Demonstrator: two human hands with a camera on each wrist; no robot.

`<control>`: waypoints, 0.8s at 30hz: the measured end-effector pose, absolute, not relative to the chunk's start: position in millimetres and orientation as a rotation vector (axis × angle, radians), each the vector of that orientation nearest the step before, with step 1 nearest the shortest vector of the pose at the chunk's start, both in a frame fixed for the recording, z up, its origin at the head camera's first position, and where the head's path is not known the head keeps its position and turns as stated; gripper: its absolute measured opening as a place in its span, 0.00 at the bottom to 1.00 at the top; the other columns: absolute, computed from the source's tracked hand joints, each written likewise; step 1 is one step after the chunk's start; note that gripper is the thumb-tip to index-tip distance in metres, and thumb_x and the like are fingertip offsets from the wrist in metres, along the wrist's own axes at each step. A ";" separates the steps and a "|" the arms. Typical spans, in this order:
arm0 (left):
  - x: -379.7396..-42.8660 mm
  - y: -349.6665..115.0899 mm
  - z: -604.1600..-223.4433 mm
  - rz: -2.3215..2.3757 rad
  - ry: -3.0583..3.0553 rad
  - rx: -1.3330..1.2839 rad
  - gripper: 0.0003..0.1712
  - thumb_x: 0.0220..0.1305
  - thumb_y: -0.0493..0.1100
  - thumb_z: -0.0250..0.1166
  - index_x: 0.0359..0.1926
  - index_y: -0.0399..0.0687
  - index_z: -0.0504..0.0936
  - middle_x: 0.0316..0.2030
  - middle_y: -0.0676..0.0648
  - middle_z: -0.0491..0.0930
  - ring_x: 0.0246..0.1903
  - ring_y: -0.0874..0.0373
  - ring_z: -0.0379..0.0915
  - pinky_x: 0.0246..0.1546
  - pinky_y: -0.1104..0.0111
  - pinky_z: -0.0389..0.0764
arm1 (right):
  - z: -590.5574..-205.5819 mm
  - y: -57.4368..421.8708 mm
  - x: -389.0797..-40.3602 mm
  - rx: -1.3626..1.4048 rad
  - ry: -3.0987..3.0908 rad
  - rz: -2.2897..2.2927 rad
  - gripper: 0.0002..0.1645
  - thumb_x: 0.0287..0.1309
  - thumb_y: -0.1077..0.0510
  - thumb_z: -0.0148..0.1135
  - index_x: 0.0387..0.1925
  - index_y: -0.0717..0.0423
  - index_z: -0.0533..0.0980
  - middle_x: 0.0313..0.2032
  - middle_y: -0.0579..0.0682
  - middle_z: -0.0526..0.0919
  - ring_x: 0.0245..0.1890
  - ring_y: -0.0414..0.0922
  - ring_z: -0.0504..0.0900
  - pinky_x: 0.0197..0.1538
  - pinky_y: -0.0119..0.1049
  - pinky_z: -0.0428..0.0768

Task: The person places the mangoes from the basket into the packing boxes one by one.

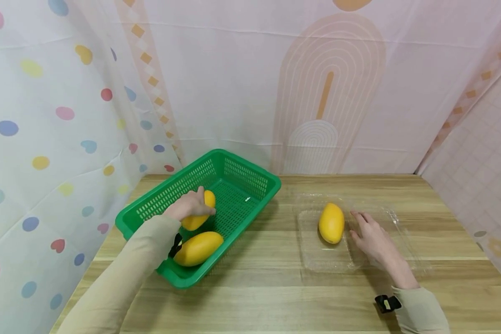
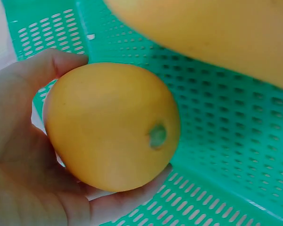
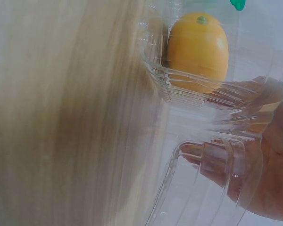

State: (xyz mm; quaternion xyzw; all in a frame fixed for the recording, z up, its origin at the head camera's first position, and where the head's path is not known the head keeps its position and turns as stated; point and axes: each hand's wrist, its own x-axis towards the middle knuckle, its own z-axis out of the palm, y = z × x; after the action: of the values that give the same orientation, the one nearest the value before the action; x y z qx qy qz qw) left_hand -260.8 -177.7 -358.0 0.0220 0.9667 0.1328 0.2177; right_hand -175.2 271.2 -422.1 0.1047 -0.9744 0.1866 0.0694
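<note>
My left hand (image 1: 190,204) is inside the green basket (image 1: 264,199), gripping a yellow mango (image 1: 194,222). In the left wrist view thumb and fingers wrap that mango (image 2: 108,122), whose green stem spot faces the camera. A second mango (image 1: 199,249) lies in the near part of the basket. On the right, a third mango (image 1: 331,223) sits in one half of a clear plastic clamshell box (image 1: 317,265). My right hand (image 1: 373,239) is at the box's other half, fingers extended toward the middle fold; the right wrist view shows them through the clear plastic.
The basket and box stand apart on a wood-grain table (image 1: 259,287). A patterned curtain (image 1: 234,93) hangs behind the table's back edge and along both sides. A small white scrap (image 1: 247,199) lies on the basket floor.
</note>
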 end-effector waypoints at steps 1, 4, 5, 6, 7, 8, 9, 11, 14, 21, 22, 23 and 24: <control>-261.5 -176.9 -356.0 0.370 2.692 0.070 0.52 0.62 0.56 0.59 0.72 0.33 0.41 0.52 0.26 0.70 0.37 0.45 0.75 0.36 0.58 0.79 | -422.1 271.0 -175.1 0.317 -2.932 0.563 0.34 0.57 0.64 0.59 0.64 0.70 0.61 0.57 0.73 0.69 0.49 0.68 0.77 0.47 0.59 0.77; -262.2 -174.5 -349.1 0.363 2.737 0.087 0.51 0.61 0.56 0.59 0.71 0.32 0.43 0.49 0.28 0.73 0.34 0.48 0.74 0.33 0.61 0.77 | -422.3 271.0 -175.3 0.320 -2.929 0.561 0.34 0.57 0.64 0.59 0.64 0.71 0.62 0.57 0.73 0.69 0.48 0.67 0.77 0.46 0.58 0.78; -262.6 -173.8 -347.1 0.367 2.747 0.093 0.51 0.61 0.56 0.59 0.71 0.32 0.44 0.48 0.29 0.73 0.34 0.47 0.74 0.33 0.61 0.77 | -422.3 270.9 -175.3 0.320 -2.928 0.561 0.34 0.57 0.64 0.59 0.63 0.71 0.62 0.57 0.73 0.69 0.47 0.67 0.77 0.46 0.58 0.78; -262.7 -172.9 -344.9 0.372 2.756 0.103 0.51 0.61 0.56 0.59 0.71 0.32 0.43 0.49 0.29 0.72 0.35 0.47 0.73 0.34 0.61 0.77 | -422.2 270.9 -175.4 0.319 -2.928 0.559 0.33 0.57 0.64 0.59 0.63 0.71 0.62 0.57 0.73 0.69 0.47 0.67 0.78 0.46 0.58 0.78; -263.0 -171.8 -342.5 0.375 2.766 0.117 0.51 0.61 0.57 0.59 0.71 0.32 0.43 0.49 0.28 0.72 0.35 0.46 0.73 0.34 0.60 0.76 | -422.1 270.8 -175.3 0.317 -2.928 0.557 0.33 0.57 0.64 0.59 0.63 0.71 0.62 0.56 0.73 0.69 0.47 0.67 0.78 0.46 0.58 0.78; -263.1 -170.8 -340.5 0.379 2.776 0.128 0.51 0.61 0.57 0.59 0.71 0.32 0.44 0.49 0.29 0.72 0.35 0.46 0.73 0.34 0.60 0.76 | -422.1 270.9 -175.5 0.316 -2.928 0.556 0.33 0.57 0.64 0.59 0.63 0.71 0.62 0.56 0.73 0.69 0.47 0.67 0.78 0.46 0.58 0.78; -263.2 -169.5 -338.6 0.386 2.785 0.139 0.51 0.61 0.57 0.59 0.71 0.32 0.44 0.48 0.29 0.73 0.35 0.46 0.74 0.33 0.60 0.76 | -422.0 270.9 -175.4 0.315 -2.928 0.555 0.33 0.57 0.64 0.59 0.63 0.71 0.62 0.56 0.73 0.69 0.47 0.67 0.78 0.46 0.58 0.78; -264.0 -167.1 -335.4 0.401 2.808 0.164 0.50 0.61 0.57 0.59 0.70 0.32 0.46 0.46 0.30 0.74 0.35 0.46 0.74 0.32 0.61 0.76 | -422.0 270.9 -175.4 0.316 -2.925 0.552 0.33 0.57 0.64 0.59 0.63 0.71 0.62 0.56 0.73 0.69 0.47 0.68 0.77 0.46 0.58 0.78; -263.7 -161.9 -329.3 0.439 2.837 0.194 0.49 0.60 0.57 0.59 0.70 0.32 0.47 0.43 0.32 0.75 0.33 0.47 0.75 0.30 0.63 0.76 | -422.5 270.9 -175.5 0.321 -2.918 0.543 0.33 0.57 0.64 0.59 0.63 0.71 0.63 0.56 0.73 0.70 0.47 0.68 0.77 0.46 0.59 0.78; -263.1 -140.2 -317.8 0.495 2.900 0.287 0.50 0.58 0.58 0.60 0.70 0.33 0.49 0.41 0.36 0.77 0.30 0.51 0.74 0.27 0.67 0.73 | -423.2 271.3 -176.0 0.325 -2.913 0.545 0.33 0.56 0.64 0.59 0.62 0.72 0.63 0.55 0.74 0.70 0.48 0.68 0.77 0.45 0.59 0.78; -262.7 -136.2 -316.2 0.501 2.905 0.298 0.51 0.58 0.58 0.60 0.70 0.33 0.49 0.41 0.36 0.77 0.29 0.51 0.74 0.27 0.67 0.73 | -423.1 271.3 -176.1 0.324 -2.912 0.545 0.32 0.56 0.64 0.59 0.62 0.72 0.63 0.55 0.74 0.70 0.48 0.69 0.77 0.45 0.59 0.78; -262.0 -132.2 -314.3 0.507 2.909 0.308 0.51 0.58 0.59 0.60 0.70 0.33 0.49 0.41 0.37 0.77 0.29 0.51 0.74 0.26 0.68 0.73 | -423.1 271.3 -176.3 0.324 -2.912 0.544 0.32 0.56 0.64 0.59 0.62 0.72 0.63 0.55 0.74 0.70 0.48 0.69 0.77 0.46 0.59 0.78; -261.5 -128.2 -312.9 0.514 2.912 0.318 0.51 0.57 0.59 0.60 0.70 0.33 0.49 0.40 0.37 0.77 0.28 0.51 0.73 0.26 0.68 0.72 | -423.0 271.3 -176.5 0.327 -2.908 0.541 0.32 0.56 0.64 0.59 0.62 0.72 0.63 0.55 0.74 0.70 0.47 0.69 0.77 0.45 0.59 0.78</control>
State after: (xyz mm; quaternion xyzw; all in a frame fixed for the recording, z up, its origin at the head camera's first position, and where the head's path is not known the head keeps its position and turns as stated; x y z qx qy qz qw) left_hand -261.5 -128.2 -312.9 0.1066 0.9757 0.1721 0.0836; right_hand -176.5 271.3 -423.0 0.1095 -0.9739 0.1811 0.0826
